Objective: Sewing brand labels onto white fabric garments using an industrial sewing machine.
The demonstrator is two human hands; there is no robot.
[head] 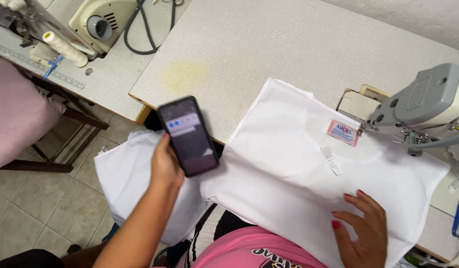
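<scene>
Dark smartphone in left hand; white cotton garment under right hand, at a sewing table.

Left hand [166,166]: fingers closed around the lower edge of a black rectangular smartphone [188,136], screen lit and blurred, held tilted above the gap between two tables. Right hand [361,226]: fingers spread apart, palm down, flat on a white cotton garment [289,173] spread over the pale speckled tabletop [249,44]. Ahead of the right hand, on the garment: a red-and-white rectangular woven neck label [343,132] and a small white care tag [331,160]. Beyond the label: grey sewing machine head [428,101], foot at the garment's edge. Below the left hand: further white folded fabric [125,173]. Far beyond it: cream thread cone [65,48].
</scene>
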